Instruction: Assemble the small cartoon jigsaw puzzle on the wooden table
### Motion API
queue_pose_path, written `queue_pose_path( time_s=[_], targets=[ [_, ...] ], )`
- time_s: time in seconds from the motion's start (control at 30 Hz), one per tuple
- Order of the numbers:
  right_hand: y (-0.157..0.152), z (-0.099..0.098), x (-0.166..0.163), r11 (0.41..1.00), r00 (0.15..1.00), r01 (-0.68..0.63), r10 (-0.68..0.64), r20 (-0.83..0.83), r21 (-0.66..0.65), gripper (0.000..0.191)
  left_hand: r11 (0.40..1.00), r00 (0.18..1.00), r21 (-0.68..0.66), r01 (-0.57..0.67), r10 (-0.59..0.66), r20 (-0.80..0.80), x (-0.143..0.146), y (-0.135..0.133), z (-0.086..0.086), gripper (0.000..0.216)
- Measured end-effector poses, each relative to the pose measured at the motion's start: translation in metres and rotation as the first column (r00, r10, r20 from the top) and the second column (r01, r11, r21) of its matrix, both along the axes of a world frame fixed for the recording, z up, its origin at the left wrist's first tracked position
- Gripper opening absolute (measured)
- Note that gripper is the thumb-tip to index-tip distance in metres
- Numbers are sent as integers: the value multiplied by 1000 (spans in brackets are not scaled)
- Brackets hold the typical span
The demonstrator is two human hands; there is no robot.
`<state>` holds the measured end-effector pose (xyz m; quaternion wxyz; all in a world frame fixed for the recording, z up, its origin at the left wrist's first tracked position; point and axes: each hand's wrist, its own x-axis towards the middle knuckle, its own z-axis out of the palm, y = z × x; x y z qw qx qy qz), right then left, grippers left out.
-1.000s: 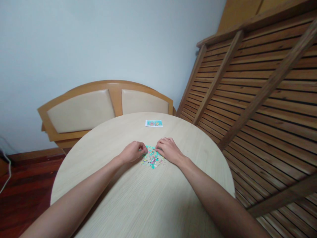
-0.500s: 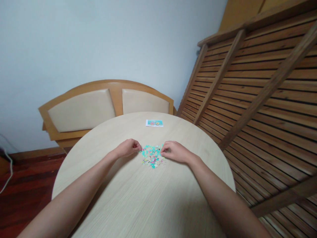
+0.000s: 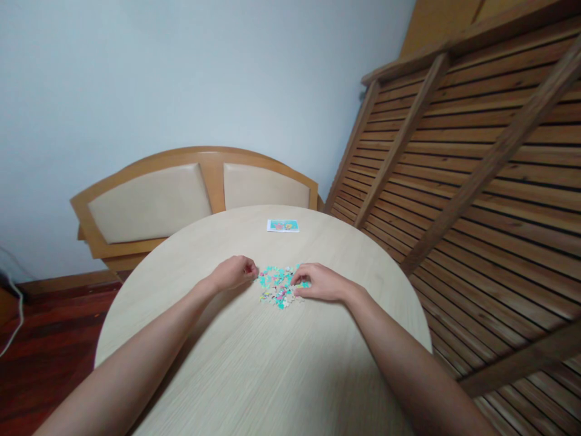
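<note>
A loose pile of small jigsaw puzzle pieces (image 3: 278, 284), mostly turquoise with some pink, yellow and pale ones, lies on the round wooden table (image 3: 218, 363). At the pile's left edge is my left hand (image 3: 235, 272), its fingers curled in a pinch; whatever they hold is too small to make out. My right hand (image 3: 320, 281) reaches over the right side of the pile, thumb and fingers apart, with turquoise pieces showing between them. Beyond the pile lies a small picture card (image 3: 283, 226) with a turquoise background and two cartoon figures.
A headboard (image 3: 206, 157) with cream padded panels stands behind the table against a pale wall (image 3: 181, 72). To the right leans a large slatted wooden frame (image 3: 454, 169). A white cable (image 3: 19, 315) hangs at the left above a dark red floor (image 3: 54, 339).
My right hand's thumb and fingers have spread from a pinch, and the hand has moved slightly lower over the pieces. My left hand has hardly moved.
</note>
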<state>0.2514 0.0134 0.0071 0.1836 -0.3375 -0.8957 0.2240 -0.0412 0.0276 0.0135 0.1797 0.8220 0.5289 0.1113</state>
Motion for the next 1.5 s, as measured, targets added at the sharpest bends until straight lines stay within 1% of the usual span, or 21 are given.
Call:
queue_pose_path(
  time_s=[0.1, 0.23, 0.3, 0.43, 0.57, 0.67, 0.73, 0.83, 0.9, 1.03, 1.1, 1.17, 1.3, 1.37, 1.5],
  targets=[
    [-2, 0, 0, 994, 998, 31, -36, -51, -101, 19, 994, 993, -58, 96, -92, 72, 4, -5, 3, 26],
    [-4, 4, 6, 975, 992, 51, -75, -105, -217, 24, 959, 967, -152, 238, -221, 124, 9, -13, 5, 26],
    [-3, 5, 10, 975, 987, 80, -107, -120, -207, 25, 946, 960, -183, 269, -248, 130, 10, -15, 5, 25],
    [1, 5, 16, 983, 977, 179, -184, -108, -50, 19, 932, 949, -197, 304, -280, 142, 11, -17, 5, 24],
    [4, 2, 16, 969, 974, 220, -214, -70, 108, 9, 931, 941, -141, 337, -325, 99, 13, -18, 8, 21],
    [6, 0, 16, 968, 980, 198, -195, -33, 152, 5, 931, 934, -80, 356, -355, 30, 15, -19, 11, 18],
    [6, -1, 16, 976, 986, 167, -166, -14, 140, 5, 923, 924, -52, 381, -381, 14, 15, -19, 13, 19],
    [5, 0, 16, 988, 993, 120, -119, -15, 101, 7, 902, 902, -31, 431, -430, 33, 15, -18, 14, 23],
    [4, 3, 18, 990, 994, 111, -110, -17, 83, 9, 902, 902, -13, 431, -430, 42, 13, -17, 14, 26],
    [4, 9, 27, 978, 984, 179, -179, -6, 111, 7, 939, 940, 42, 340, -341, 18, 7, -12, 10, 28],
    [6, 11, 33, 965, 973, 230, -233, 4, 124, 7, 948, 950, 62, 313, -313, 7, 4, -10, 9, 27],
    [8, 11, 39, 959, 963, 262, -267, 35, 105, 9, 951, 953, 67, 301, -302, 5, 3, -9, 8, 27],
    [9, 11, 43, 962, 958, 265, -270, 91, 64, 13, 942, 944, 80, 325, -328, 27, 9, -10, 5, 29],
    [7, 11, 42, 959, 954, 275, -282, 102, 72, 15, 929, 935, 120, 350, -355, 23, 14, -11, 4, 29],
    [3, 16, 40, 951, 940, 300, -308, 147, 77, 14, 898, 920, 209, 388, -390, -35, 21, -14, 0, 31]
  ],
)
